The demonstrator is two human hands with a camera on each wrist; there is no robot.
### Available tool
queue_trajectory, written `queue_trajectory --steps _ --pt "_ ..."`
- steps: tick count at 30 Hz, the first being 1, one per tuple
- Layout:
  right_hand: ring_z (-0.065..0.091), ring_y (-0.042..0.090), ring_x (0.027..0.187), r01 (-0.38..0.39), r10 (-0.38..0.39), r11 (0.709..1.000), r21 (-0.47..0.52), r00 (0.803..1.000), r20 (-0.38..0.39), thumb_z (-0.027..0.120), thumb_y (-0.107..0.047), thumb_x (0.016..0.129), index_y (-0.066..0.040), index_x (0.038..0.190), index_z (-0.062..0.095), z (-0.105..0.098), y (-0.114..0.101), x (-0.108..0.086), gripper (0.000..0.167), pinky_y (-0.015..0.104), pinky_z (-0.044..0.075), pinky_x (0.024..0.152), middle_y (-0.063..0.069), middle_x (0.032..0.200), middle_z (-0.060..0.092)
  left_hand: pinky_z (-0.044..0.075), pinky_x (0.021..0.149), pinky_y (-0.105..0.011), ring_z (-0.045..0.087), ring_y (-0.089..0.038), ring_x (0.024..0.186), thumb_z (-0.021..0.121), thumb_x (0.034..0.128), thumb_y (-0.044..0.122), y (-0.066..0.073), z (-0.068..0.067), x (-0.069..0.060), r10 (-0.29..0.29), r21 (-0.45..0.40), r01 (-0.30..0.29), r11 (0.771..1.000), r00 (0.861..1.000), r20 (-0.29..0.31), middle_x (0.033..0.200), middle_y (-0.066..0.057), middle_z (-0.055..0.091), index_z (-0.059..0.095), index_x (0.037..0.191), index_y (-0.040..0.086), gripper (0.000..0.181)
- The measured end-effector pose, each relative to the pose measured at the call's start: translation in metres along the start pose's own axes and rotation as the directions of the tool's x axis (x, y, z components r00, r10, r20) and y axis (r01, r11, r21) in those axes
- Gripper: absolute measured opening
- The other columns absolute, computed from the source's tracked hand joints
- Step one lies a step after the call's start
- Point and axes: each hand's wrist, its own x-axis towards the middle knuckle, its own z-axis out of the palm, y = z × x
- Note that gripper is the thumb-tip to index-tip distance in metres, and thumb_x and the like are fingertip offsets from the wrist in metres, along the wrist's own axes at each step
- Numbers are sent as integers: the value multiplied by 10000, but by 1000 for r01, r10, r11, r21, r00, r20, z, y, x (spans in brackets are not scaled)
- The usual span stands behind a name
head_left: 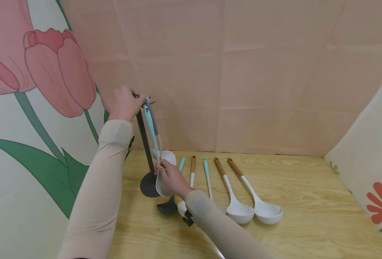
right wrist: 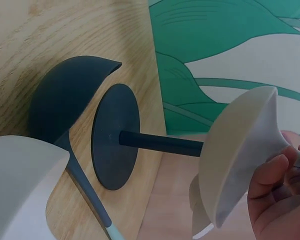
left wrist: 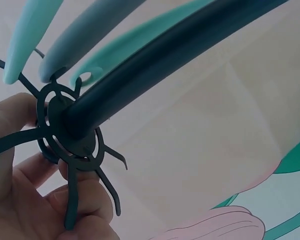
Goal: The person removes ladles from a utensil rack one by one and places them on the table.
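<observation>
My left hand (head_left: 123, 103) grips the top of a dark utensil stand (head_left: 143, 140), fingers around the hub below its hooked ring (left wrist: 72, 165) in the left wrist view. Handles hang by the hooks: a light teal handle (left wrist: 32, 35), a grey-blue handle (left wrist: 90, 40) and a green-teal handle (left wrist: 135, 42). Lower down, my right hand (head_left: 174, 178) pinches the neck of a white ladle (right wrist: 237, 155), just above its bowl. Which handle belongs to this ladle is unclear. Another pale utensil (right wrist: 199, 210) hangs partly hidden behind it. The stand's round base (right wrist: 116, 137) is on the table.
On the wooden table (head_left: 307, 187) lie a dark ladle (head_left: 166, 208) with a teal handle, a partly hidden white ladle (head_left: 181, 208), a teal-handled utensil (head_left: 206, 167) and two brown-handled white ladles (head_left: 240, 213). A draped pink backdrop (head_left: 258, 90) rises behind; a tulip-print sheet (head_left: 58, 68) borders the left.
</observation>
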Motion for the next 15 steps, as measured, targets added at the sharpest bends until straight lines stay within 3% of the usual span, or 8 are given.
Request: queue_trajectory --steps 5,11,15 --pt "666 177 871 15 -14 1000 6 1000 -24 433 -137 1073 11 1082 624 5 -1 -3 242 341 519 869 83 905 703 363 582 -351 522 -235 730 478 950 427 0 -3 -1 -23 32 22 999 999 30 690 -24 558 587 697 110 420" --pt "656 178 860 37 -38 999 -7 997 -72 433 -118 1067 -32 1051 620 9 0 -3 206 337 515 857 53 881 694 304 544 -330 422 -191 624 470 913 379 2 -4 5 -22 23 20 1000 999 46 570 44 356 458 647 126 368" --pt "655 169 913 19 -20 1000 -3 997 -79 430 -156 1075 -54 1039 623 13 0 -4 222 348 509 884 33 888 693 275 518 -317 376 -174 575 476 879 353 -2 -1 7 -7 -2 7 1000 999 31 547 57 309 424 626 132 340"
